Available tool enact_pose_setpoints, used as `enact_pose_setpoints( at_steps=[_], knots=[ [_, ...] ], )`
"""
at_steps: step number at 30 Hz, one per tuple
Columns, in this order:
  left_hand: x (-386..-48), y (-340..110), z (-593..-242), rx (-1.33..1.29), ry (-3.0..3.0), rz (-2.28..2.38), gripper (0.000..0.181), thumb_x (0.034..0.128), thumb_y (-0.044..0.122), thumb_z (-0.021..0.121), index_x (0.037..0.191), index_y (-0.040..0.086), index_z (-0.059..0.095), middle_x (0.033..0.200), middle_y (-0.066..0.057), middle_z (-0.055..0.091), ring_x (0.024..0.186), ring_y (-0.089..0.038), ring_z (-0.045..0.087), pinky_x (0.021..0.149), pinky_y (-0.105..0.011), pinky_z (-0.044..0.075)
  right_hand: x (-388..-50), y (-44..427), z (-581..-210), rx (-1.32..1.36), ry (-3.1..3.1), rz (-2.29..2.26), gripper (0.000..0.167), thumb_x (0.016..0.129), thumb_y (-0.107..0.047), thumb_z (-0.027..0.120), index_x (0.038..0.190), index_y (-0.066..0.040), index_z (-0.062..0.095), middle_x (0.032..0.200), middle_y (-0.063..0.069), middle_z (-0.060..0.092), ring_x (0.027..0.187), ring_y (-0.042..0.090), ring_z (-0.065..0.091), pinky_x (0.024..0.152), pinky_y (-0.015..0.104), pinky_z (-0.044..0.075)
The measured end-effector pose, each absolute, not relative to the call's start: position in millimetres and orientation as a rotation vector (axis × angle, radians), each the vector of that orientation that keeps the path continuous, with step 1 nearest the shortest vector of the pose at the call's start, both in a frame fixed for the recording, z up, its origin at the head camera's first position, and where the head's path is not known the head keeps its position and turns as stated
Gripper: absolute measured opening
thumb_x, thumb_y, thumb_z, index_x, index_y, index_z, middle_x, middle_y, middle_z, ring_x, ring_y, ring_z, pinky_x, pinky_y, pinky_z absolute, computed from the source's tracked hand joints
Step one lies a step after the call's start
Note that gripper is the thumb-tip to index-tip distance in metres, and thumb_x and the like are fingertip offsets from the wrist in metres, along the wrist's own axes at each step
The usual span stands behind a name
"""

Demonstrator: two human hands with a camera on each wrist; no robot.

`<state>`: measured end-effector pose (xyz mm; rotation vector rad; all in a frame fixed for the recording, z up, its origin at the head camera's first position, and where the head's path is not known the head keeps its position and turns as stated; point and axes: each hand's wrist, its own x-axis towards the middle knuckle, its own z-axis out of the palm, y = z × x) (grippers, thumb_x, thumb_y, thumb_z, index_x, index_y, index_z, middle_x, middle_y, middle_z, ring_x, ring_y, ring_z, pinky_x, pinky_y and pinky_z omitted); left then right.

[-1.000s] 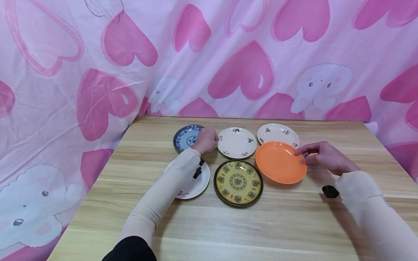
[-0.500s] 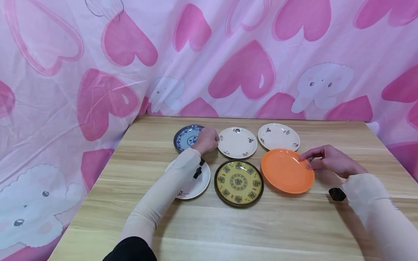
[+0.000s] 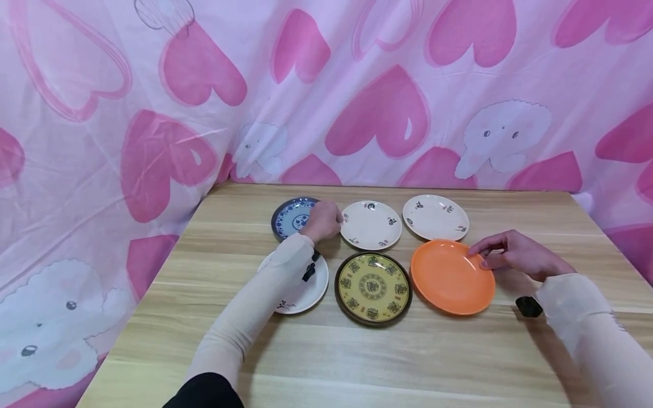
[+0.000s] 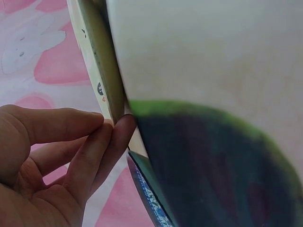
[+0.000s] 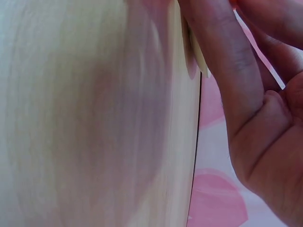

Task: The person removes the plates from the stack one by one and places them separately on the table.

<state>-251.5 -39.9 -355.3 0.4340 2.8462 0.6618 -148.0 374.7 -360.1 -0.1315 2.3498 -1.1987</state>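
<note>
An orange plate (image 3: 453, 277) sits at the right of the front row, its right rim pinched by my right hand (image 3: 517, 254). That plate looks tilted, and I cannot tell whether it touches the table. At the back, my left hand (image 3: 322, 221) reaches between a blue-patterned plate (image 3: 293, 218) and a white plate with small dark motifs (image 3: 371, 225). In the left wrist view, the thumb and fingers of my left hand (image 4: 75, 161) pinch the rim of the white plate (image 4: 97, 66). The right wrist view shows my right hand (image 5: 265, 104) over the table, with little of the plate visible.
A second white plate (image 3: 435, 217) lies at the back right, just behind the orange one. Front and centre is a yellow plate with a dark brown rim (image 3: 373, 289). Another white plate (image 3: 306, 292) is partly covered by my left forearm. A pink heart-print cloth (image 3: 377, 113) hangs behind the wooden table (image 3: 357, 368).
My right hand has moved the orange plate toward me and slightly right, away from the back right white plate. My left hand stays in place.
</note>
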Motion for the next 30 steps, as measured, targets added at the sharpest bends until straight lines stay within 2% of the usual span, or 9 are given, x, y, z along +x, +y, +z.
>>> enact_pose_setpoints(
  at_steps=[6,11,19,22,25,30],
  knots=[
    [-251.8,-38.8,-355.3,0.409,2.841,0.675,0.034,0.083,-0.006,0.065,0.113,0.006,0.075,0.128,-0.013,0.07,0.126,-0.035,0.061,0.114,-0.046,0.047,-149.2,375.0,-362.2,-0.151,2.357,-1.197,0.04,0.086,-0.006,0.071,0.124,0.007,0.065,0.11,-0.005,0.074,0.091,0.003,0.067,0.081,0.023,0.062],
    [-251.0,-38.8,-355.8,0.407,2.846,0.651,0.034,0.0835,-0.005,0.065,0.114,0.007,0.075,0.128,-0.012,0.071,0.126,-0.034,0.061,0.113,-0.044,0.048,-149.0,375.9,-364.6,-0.163,2.347,-1.194,0.04,0.086,-0.005,0.071,0.123,0.007,0.066,0.11,-0.003,0.074,0.091,0.004,0.067,0.081,0.023,0.062],
    [-251.3,-38.9,-356.0,0.425,2.852,0.655,0.033,0.0833,-0.005,0.064,0.112,0.007,0.076,0.128,-0.012,0.071,0.124,-0.033,0.063,0.112,-0.044,0.049,-147.4,374.8,-365.4,-0.19,2.347,-1.199,0.039,0.086,-0.004,0.072,0.122,0.009,0.066,0.106,-0.008,0.073,0.088,0.004,0.067,0.079,0.025,0.063],
    [-252.8,-39.1,-356.4,0.444,2.864,0.651,0.03,0.0827,-0.005,0.064,0.106,0.007,0.078,0.12,-0.012,0.074,0.116,-0.032,0.066,0.109,-0.045,0.051,-148.3,372.6,-363.8,-0.179,2.376,-1.158,0.038,0.085,-0.005,0.072,0.121,0.007,0.067,0.112,0.002,0.073,0.088,0.004,0.065,0.079,0.025,0.063],
    [-253.0,-39.0,-356.8,0.458,2.869,0.642,0.024,0.0828,-0.005,0.063,0.093,0.008,0.081,0.104,-0.01,0.078,0.1,-0.027,0.067,0.1,-0.041,0.054,-150.0,370.9,-363.5,-0.158,2.404,-1.109,0.037,0.085,-0.005,0.072,0.121,0.004,0.068,0.119,0.014,0.07,0.089,0.005,0.064,0.079,0.025,0.063],
    [-250.3,-38.4,-357.2,0.454,2.864,0.626,0.019,0.0832,-0.004,0.063,0.08,0.007,0.079,0.079,-0.007,0.074,0.073,-0.018,0.056,0.072,-0.026,0.051,-151.4,369.7,-364.4,-0.13,2.405,-1.07,0.036,0.085,-0.005,0.072,0.12,0.003,0.069,0.116,0.015,0.069,0.086,0.009,0.063,0.077,0.027,0.063]
  ],
)
